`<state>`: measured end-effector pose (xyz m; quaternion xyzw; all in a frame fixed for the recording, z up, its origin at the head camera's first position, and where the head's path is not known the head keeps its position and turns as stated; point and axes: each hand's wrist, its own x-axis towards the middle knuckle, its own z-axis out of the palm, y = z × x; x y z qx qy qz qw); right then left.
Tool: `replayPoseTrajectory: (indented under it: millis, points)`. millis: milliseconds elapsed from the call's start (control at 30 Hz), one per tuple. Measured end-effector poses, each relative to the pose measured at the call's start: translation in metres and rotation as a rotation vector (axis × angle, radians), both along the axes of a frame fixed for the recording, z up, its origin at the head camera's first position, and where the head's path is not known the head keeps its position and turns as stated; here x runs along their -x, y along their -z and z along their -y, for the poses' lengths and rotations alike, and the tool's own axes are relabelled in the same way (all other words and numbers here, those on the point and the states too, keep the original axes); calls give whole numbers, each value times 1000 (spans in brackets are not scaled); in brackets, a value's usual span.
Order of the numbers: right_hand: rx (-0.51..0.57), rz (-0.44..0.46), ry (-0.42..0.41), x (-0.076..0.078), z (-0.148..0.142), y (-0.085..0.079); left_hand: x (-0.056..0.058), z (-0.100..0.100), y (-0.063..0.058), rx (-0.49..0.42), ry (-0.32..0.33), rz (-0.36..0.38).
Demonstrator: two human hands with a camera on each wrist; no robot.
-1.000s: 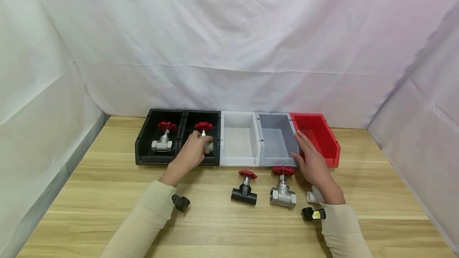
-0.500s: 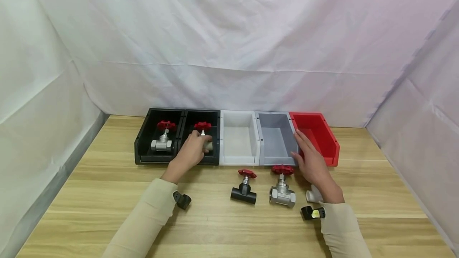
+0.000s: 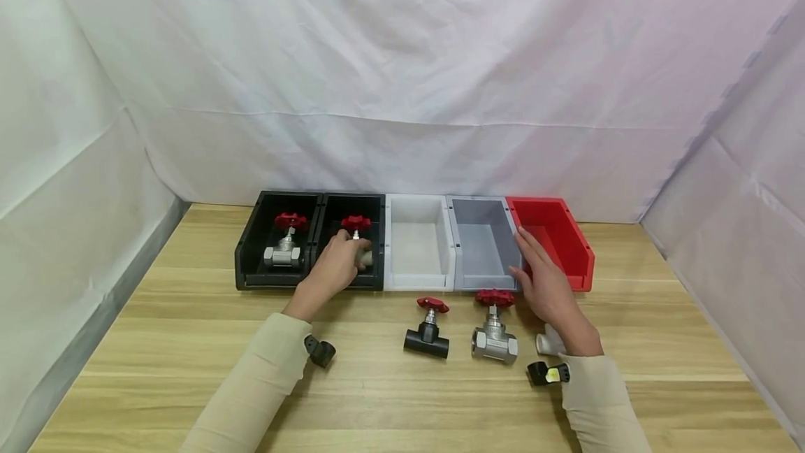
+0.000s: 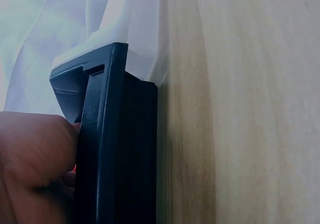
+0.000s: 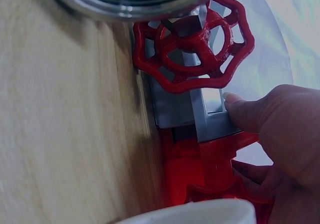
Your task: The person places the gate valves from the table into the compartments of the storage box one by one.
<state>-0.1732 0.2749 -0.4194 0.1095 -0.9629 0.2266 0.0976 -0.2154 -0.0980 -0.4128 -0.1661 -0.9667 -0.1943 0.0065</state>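
Note:
My left hand (image 3: 333,265) reaches into the second black bin (image 3: 376,279) and grips a valve (image 3: 356,222) with a red handwheel and a pale body; the fingers hide much of that body. In the left wrist view, the bin's front wall hides the valve almost wholly. My right hand (image 3: 548,286) rests at the wall between the grey bin (image 3: 481,282) and the red bin (image 3: 581,278), fingers extended. Its thumb touches the grey bin's front corner in the right wrist view. Close by stands a large steel valve (image 3: 495,344) with a red handwheel.
A steel valve (image 3: 283,255) lies in the left black bin (image 3: 251,278). The white bin (image 3: 420,282) stands mid-row. On the table (image 3: 390,404) are a black tee-shaped valve (image 3: 426,341) and, partly under my right wrist, a white-bodied valve (image 3: 548,342). White cloth (image 3: 402,89) hangs behind.
Both hands keep nearly the same places, the left one on the valve in the black bin. The head view has shifted very slightly.

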Motion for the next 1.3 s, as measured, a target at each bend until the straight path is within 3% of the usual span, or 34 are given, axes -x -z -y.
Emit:
replayPoseTrajectory:
  millis: [1300]
  points:
    - [-6,0,-4,0,-1,-1,0,0,-1,4,15,13]
